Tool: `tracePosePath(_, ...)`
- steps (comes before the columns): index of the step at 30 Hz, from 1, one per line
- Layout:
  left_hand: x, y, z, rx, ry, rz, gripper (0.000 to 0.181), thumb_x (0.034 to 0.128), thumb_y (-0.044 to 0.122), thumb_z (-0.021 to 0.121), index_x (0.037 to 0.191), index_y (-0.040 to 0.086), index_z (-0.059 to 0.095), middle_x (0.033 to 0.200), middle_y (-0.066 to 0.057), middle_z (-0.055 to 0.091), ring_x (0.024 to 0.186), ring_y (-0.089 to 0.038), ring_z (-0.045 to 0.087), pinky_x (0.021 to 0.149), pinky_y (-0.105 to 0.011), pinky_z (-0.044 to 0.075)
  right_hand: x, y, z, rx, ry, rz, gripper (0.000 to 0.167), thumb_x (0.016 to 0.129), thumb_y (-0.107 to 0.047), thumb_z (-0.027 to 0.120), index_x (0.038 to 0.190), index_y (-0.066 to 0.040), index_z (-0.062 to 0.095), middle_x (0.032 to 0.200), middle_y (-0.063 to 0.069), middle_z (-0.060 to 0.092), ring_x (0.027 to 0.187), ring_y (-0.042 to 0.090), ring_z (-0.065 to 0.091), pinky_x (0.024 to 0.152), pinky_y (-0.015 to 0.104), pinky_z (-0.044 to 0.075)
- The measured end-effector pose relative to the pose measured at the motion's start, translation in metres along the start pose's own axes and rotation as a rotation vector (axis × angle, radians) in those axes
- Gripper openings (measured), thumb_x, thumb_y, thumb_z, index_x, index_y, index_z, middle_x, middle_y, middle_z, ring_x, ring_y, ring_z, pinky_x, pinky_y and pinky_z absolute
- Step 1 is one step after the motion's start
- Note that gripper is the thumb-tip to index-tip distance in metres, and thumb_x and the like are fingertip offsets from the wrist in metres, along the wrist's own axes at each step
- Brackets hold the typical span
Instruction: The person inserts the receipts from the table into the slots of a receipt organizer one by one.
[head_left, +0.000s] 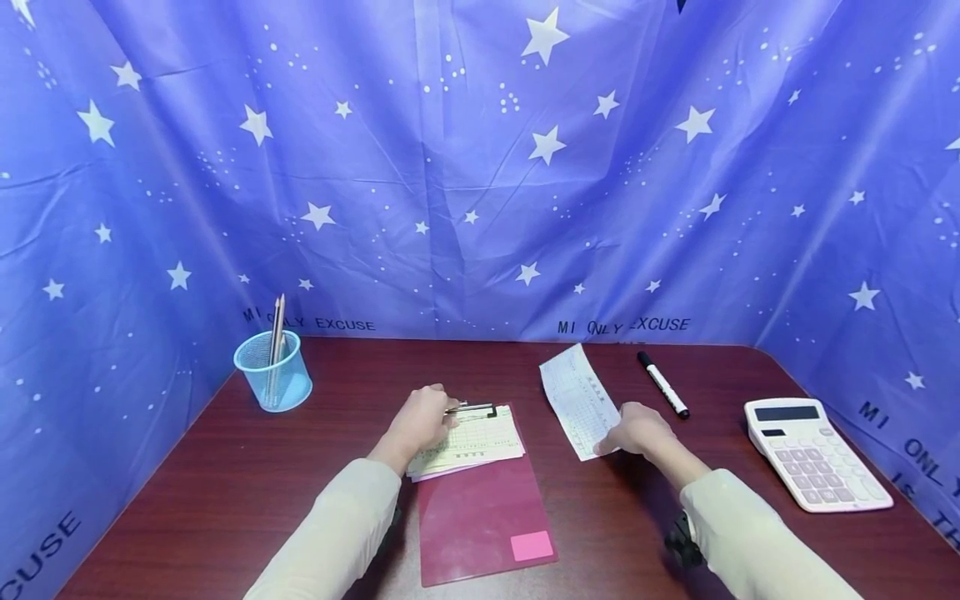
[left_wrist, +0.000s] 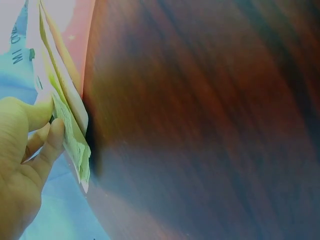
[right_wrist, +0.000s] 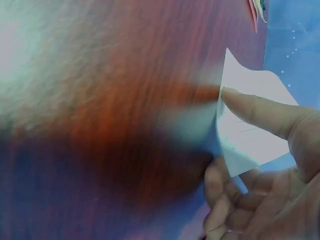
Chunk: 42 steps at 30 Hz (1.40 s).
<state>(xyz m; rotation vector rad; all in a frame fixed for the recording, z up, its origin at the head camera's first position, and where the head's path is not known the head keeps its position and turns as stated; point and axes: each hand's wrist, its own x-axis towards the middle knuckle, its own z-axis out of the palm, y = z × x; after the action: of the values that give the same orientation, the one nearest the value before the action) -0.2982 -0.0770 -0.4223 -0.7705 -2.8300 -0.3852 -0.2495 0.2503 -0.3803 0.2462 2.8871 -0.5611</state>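
A magenta clipboard (head_left: pixel 480 525) with a pink label lies flat in the middle of the table. Under its metal clip (head_left: pixel 480 408) is a stack of pale yellow-green printed slips (head_left: pixel 480 442), jutting past the board's left edge. My left hand (head_left: pixel 423 423) pinches at the clip's left end, beside the slips; in the left wrist view thumb and forefinger meet around a small dark part there. With thumb and fingers my right hand (head_left: pixel 637 429) pinches the near right corner of a white printed slip (head_left: pixel 577 400), which bends in the right wrist view (right_wrist: pixel 255 140).
A blue mesh pen cup (head_left: pixel 273 375) holding pencils (head_left: pixel 277 325) stands at the back left. Behind my right hand lies a black-capped marker (head_left: pixel 663 385). At the right is a white calculator (head_left: pixel 813 458). A blue star-patterned curtain (head_left: pixel 480 167) hangs behind the table.
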Motion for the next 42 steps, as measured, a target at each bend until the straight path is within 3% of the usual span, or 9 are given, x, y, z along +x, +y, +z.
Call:
tracePosePath(4, 0.0, 0.0, 0.0, 0.001, 0.015, 0.003, 0.025, 0.0861, 0.011, 0.08, 0.11, 0.003, 0.079, 0.106, -0.011, 0.076, 0.101, -0.036, 0.071, 0.09, -0.044, 0.057, -0.002, 0.008, 0.001, 0.095, 0.049, 0.011, 0.05, 0.069, -0.025, 0.09, 0.092, 0.003, 0.055, 0.072, 0.009, 0.064, 0.074, 0.025, 0.061, 0.07, 0.038, 0.047)
tracePosePath(8, 0.0, -0.001, 0.0, -0.006, 0.012, -0.001, 0.026, 0.0863, 0.012, 0.08, 0.11, 0.003, 0.079, 0.107, -0.01, 0.076, 0.103, -0.036, 0.07, 0.091, -0.044, 0.056, -0.001, 0.018, 0.004, 0.25, 0.116, -0.019, 0.038, 0.074, -0.017, 0.085, 0.091, 0.001, 0.057, 0.063, 0.003, 0.062, 0.063, 0.018, 0.058, 0.06, 0.03, 0.041)
tracePosePath(15, 0.0, 0.0, -0.001, -0.03, 0.008, -0.01, 0.026, 0.0857, 0.009, 0.08, 0.111, 0.001, 0.078, 0.106, -0.01, 0.076, 0.105, -0.035, 0.07, 0.094, -0.044, 0.055, 0.004, 0.029, 0.004, 0.439, 0.268, -0.059, 0.016, 0.087, -0.013, 0.07, 0.093, 0.002, 0.066, 0.069, 0.003, 0.065, 0.068, 0.018, 0.057, 0.059, 0.032, 0.04)
tracePosePath(19, 0.0, 0.001, -0.002, -0.029, 0.003, -0.013, 0.026, 0.086, 0.009, 0.08, 0.111, 0.001, 0.078, 0.107, -0.011, 0.076, 0.104, -0.036, 0.07, 0.094, -0.044, 0.055, 0.004, 0.028, 0.005, 0.439, 0.357, -0.051, 0.02, 0.093, -0.017, 0.065, 0.099, 0.003, 0.068, 0.081, 0.009, 0.068, 0.084, 0.028, 0.06, 0.072, 0.037, 0.042)
tracePosePath(23, 0.0, 0.001, -0.002, -0.033, -0.008, -0.019, 0.027, 0.0864, 0.009, 0.079, 0.112, 0.001, 0.078, 0.109, -0.012, 0.075, 0.105, -0.037, 0.07, 0.094, -0.045, 0.055, 0.003, 0.027, 0.006, 0.375, 0.448, -0.102, 0.022, 0.097, -0.015, 0.059, 0.108, 0.003, 0.064, 0.087, 0.013, 0.069, 0.09, 0.035, 0.06, 0.079, 0.042, 0.043)
tracePosePath(27, 0.001, 0.001, -0.002, -0.035, -0.015, -0.028, 0.027, 0.0874, 0.01, 0.079, 0.113, 0.001, 0.077, 0.111, -0.013, 0.075, 0.108, -0.038, 0.069, 0.096, -0.045, 0.054, 0.001, 0.024, 0.005, 0.361, 0.514, -0.142, 0.025, 0.099, -0.012, 0.055, 0.116, 0.004, 0.064, 0.089, 0.015, 0.073, 0.086, 0.034, 0.064, 0.077, 0.043, 0.044)
tracePosePath(33, 0.001, 0.001, -0.001, -0.01, -0.021, -0.005, 0.026, 0.0874, 0.01, 0.079, 0.112, 0.002, 0.078, 0.11, -0.009, 0.076, 0.114, -0.035, 0.067, 0.098, -0.043, 0.053, -0.002, 0.011, -0.001, 0.478, 0.617, -0.149, 0.025, 0.101, -0.016, 0.057, 0.112, 0.003, 0.069, 0.078, 0.007, 0.069, 0.07, 0.021, 0.055, 0.069, 0.032, 0.041)
tracePosePath(37, 0.001, 0.002, -0.001, 0.018, -0.022, 0.007, 0.026, 0.088, 0.01, 0.078, 0.112, 0.002, 0.078, 0.11, -0.008, 0.076, 0.115, -0.034, 0.067, 0.098, -0.042, 0.053, -0.006, -0.001, -0.004, 0.581, 0.567, -0.195, 0.026, 0.101, -0.019, 0.062, 0.11, 0.003, 0.07, 0.076, 0.001, 0.065, 0.067, 0.012, 0.049, 0.063, 0.025, 0.039)
tracePosePath(42, 0.001, 0.002, -0.002, 0.043, -0.015, 0.018, 0.024, 0.0882, 0.011, 0.078, 0.111, 0.003, 0.078, 0.108, -0.015, 0.074, 0.101, -0.037, 0.071, 0.09, -0.043, 0.057, -0.014, -0.019, 0.004, 0.637, 0.364, -0.288, 0.024, 0.1, -0.017, 0.063, 0.108, 0.005, 0.069, 0.079, 0.001, 0.069, 0.071, 0.01, 0.052, 0.065, 0.024, 0.042)
